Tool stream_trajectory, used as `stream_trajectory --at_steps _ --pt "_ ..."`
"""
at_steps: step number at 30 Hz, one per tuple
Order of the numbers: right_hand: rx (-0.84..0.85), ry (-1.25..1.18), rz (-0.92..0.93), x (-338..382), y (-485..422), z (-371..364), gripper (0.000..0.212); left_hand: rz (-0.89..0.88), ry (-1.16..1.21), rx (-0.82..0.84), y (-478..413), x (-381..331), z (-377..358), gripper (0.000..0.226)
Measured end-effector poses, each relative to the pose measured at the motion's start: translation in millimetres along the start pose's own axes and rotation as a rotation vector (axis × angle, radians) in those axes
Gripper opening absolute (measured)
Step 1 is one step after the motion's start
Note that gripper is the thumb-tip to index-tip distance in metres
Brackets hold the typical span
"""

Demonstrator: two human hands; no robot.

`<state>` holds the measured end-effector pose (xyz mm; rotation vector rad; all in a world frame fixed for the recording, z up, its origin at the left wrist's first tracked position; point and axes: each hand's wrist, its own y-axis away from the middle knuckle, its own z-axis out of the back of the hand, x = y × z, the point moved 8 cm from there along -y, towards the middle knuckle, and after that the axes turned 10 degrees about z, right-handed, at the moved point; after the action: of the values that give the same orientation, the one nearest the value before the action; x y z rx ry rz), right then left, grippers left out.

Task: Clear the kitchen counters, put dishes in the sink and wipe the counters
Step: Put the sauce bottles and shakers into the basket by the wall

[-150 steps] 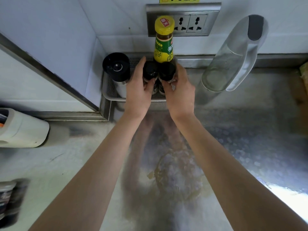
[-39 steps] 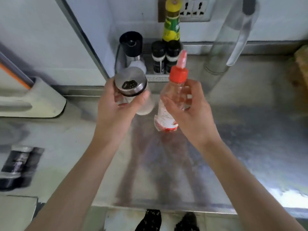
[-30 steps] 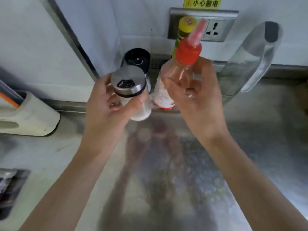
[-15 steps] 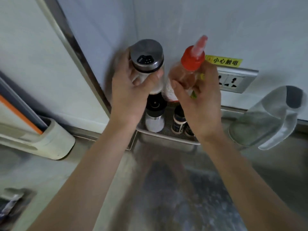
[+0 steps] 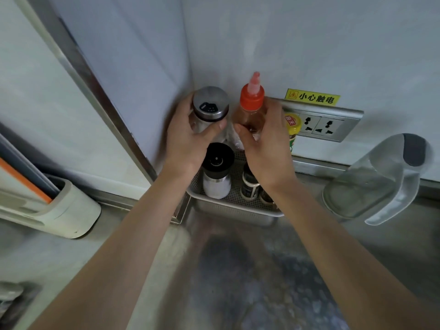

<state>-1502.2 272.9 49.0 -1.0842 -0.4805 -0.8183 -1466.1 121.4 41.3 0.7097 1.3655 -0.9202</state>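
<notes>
Head view. The left hand (image 5: 188, 139) wraps its fingers round the steel-capped shaker (image 5: 210, 108); the right hand (image 5: 264, 148) grips the red-capped squeeze bottle (image 5: 251, 110). Both have descended since 0.5 s ago, behind the grinder (image 5: 217, 163) that stands below the fingers in the tray (image 5: 233, 210). Their bases are hidden, possibly seated. Stowing these 2 items appears nearly complete.

The left grip (image 5: 188, 139) curls round a steel-lidded glass shaker (image 5: 210, 108), the right grip (image 5: 264, 148) round a red-capped squeeze bottle (image 5: 252, 101); both are upright, side by side, at the back of a perforated metal tray (image 5: 233, 208) in the wall corner; a black-topped grinder (image 5: 216, 172) and small dark jars (image 5: 248, 186) stand in the tray; a clear jug (image 5: 373, 182) sits on the worktop (image 5: 238, 270) to the right.
</notes>
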Motion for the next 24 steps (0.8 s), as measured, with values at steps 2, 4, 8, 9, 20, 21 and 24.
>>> stream_trajectory --at_steps 2,4,8,9,20,21,24 --pt "0.061 0.012 -0.001 -1.7 -0.4 -3.8 0.044 -0.001 -0.016 0.019 -1.0 2.6 1.2 0.067" --pt "0.127 0.01 -0.022 -5.7 1.1 -10.9 0.041 -0.006 -0.037 0.044 -0.3 5.1 2.0 0.072" --pt "0.154 -0.008 -0.094 -17.5 3.9 -23.9 0.038 -0.071 -0.098 0.035 3.6 8.0 4.2 0.058" --pt "0.15 -0.013 -0.109 -19.5 3.7 -27.0 0.038 -0.077 -0.104 0.026 2.9 9.5 4.7 0.056" --pt "0.197 0.126 -0.233 -36.8 7.1 -38.2 0.036 0.005 -0.093 0.075 -8.1 40.1 -4.6 0.055" --pt "0.177 0.138 -0.216 -33.1 6.5 -35.1 0.036 0.012 -0.087 0.084 -7.8 42.3 -5.4 0.055" --pt "0.055 0.17 -0.071 -7.3 6.6 -19.0 0.042 0.051 -0.058 0.1 -8.1 47.7 -6.0 0.052"
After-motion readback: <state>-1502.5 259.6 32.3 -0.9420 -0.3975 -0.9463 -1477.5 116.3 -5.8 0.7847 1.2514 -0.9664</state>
